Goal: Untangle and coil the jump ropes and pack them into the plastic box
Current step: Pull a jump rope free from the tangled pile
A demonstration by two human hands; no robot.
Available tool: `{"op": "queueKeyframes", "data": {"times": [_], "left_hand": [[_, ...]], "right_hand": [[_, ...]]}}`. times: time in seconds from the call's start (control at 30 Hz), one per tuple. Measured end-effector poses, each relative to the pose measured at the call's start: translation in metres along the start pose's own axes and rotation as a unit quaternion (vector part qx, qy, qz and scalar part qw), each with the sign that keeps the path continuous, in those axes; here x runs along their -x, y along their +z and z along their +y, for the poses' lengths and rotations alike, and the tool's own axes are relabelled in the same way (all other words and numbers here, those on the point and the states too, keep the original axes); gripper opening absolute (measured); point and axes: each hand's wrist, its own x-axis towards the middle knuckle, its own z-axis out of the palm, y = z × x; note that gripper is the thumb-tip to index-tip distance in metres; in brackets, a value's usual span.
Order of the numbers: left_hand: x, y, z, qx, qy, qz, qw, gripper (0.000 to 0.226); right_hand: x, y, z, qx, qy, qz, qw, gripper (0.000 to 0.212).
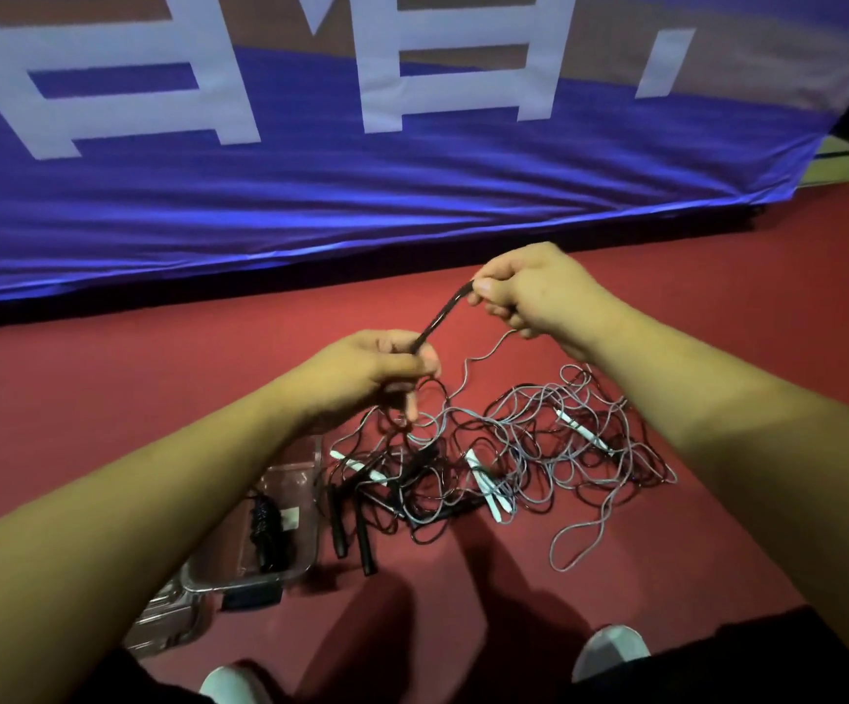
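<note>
Head view: left hand (387,368) and right hand (529,292) each pinch one end of a black handle (440,315), held above the tangled grey and black jump ropes (529,449) on the red floor (107,398). Clear plastic box (260,581) just left of the tangle holds one coiled black rope (264,525).

Red floor (158,378): ropes (514,449) (box (260,579) too)

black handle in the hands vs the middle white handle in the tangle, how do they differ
The black handle is dark, the white handle pale. The black handle is held up, pinched between left hand and right hand; the white handle lies on the floor among tangled ropes. Both are slim rope handles.
</note>
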Motion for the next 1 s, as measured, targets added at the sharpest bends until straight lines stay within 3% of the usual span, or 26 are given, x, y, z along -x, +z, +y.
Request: {"op": "queueKeyframes", "data": {"times": [0.17,0.27,0.33,0.43,0.5,0.57,0.63,0.7,0.73,0.8,0.9,0.93,1.0], "left_hand": [[0.005,-0.026,-0.01,-0.128,-0.071,-0.013,0.989,0.013],[0.011,-0.025,-0.006,-0.095,-0.085,-0.004,0.992,0.017],[0.014,-0.023,-0.001,-0.067,-0.077,-0.01,0.995,0.022],[0.012,-0.019,-0.002,-0.068,-0.075,-0.019,0.995,0.032],[0.01,-0.016,-0.002,-0.107,-0.08,-0.012,0.991,0.032],[0.008,-0.011,0.005,-0.152,-0.074,-0.024,0.985,0.032],[0.007,-0.007,0.011,-0.183,-0.075,-0.049,0.979,0.031],[0.007,-0.01,0.014,-0.22,-0.089,-0.039,0.971,0.026],[0.007,-0.013,0.014,-0.237,-0.095,-0.024,0.967,0.023],[0.011,-0.022,0.009,-0.274,-0.104,0.0,0.956,0.017],[0.018,-0.034,0.0,-0.232,-0.123,0.012,0.965,0.019],[0.019,-0.037,-0.001,-0.192,-0.121,0.013,0.974,0.017],[0.02,-0.041,0.0,-0.163,-0.102,0.019,0.981,0.012]], "right_hand": [[-0.014,-0.023,0.02,-0.016,0.021,0.212,0.977,0.028],[-0.021,-0.04,0.042,0.126,0.03,0.263,0.956,0.021],[-0.024,-0.045,0.058,0.215,0.083,0.214,0.949,0.019],[-0.016,-0.035,0.056,0.36,0.129,0.065,0.922,0.027],[-0.011,-0.022,0.037,0.423,0.03,-0.026,0.905,0.059],[0.001,0.0,0.013,0.356,-0.086,-0.133,0.921,0.08],[0.007,0.024,0.005,0.308,-0.131,-0.192,0.923,0.064],[0.01,0.034,0.004,0.307,-0.126,-0.195,0.923,0.02],[0.009,0.033,0.007,0.295,-0.115,-0.202,0.927,0.009],[0.011,0.024,0.009,0.269,-0.105,-0.203,0.936,0.024],[0.016,0.016,0.008,0.143,-0.052,-0.225,0.962,0.02],[0.018,0.018,0.007,0.1,-0.017,-0.26,0.96,0.017],[0.022,0.021,0.005,0.139,-0.021,-0.303,0.943,0.025]]}}
